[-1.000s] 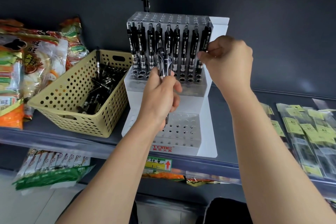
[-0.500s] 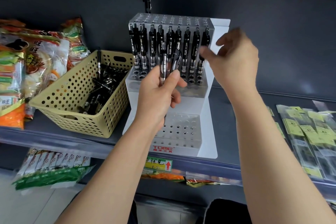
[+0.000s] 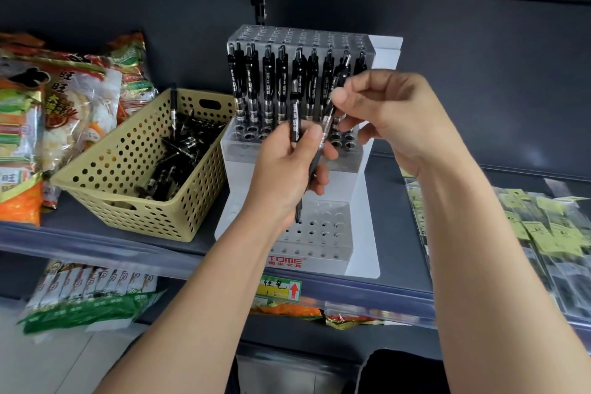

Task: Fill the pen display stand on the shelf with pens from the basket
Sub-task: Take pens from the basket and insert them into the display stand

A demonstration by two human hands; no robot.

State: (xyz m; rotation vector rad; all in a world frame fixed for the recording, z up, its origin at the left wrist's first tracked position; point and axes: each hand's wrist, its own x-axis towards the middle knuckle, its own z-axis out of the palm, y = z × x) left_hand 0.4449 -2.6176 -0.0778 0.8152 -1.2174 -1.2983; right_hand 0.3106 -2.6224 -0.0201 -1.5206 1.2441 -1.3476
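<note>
Stand [image 3: 363,217] sits on the shelf [image 3: 396,227], just right of the basket [image 3: 105,201].

- Done: one row of black pens [image 3: 268,83] stands upright across the middle tier, nearly its full width.
- Not done: the holes in front of that row are empty, the lower tier shows bare holes, and no pens show in the top tier.
- The basket holds a heap of loose pens [image 3: 179,150], so there is plenty of stock.

Left hand [image 3: 284,173], in front of the stand, has its fingers curled round a small bundle. One upright pen [image 3: 295,115] pokes above the fist and a tip shows below it.

Right hand [image 3: 390,115] pinches a tilted pen [image 3: 327,125] between thumb and forefinger, its lower end at the left fist. It is probably being drawn from the bundle for the next hole.

Judgement: early stage, roughly one row in and most of the stand left to fill.
</note>
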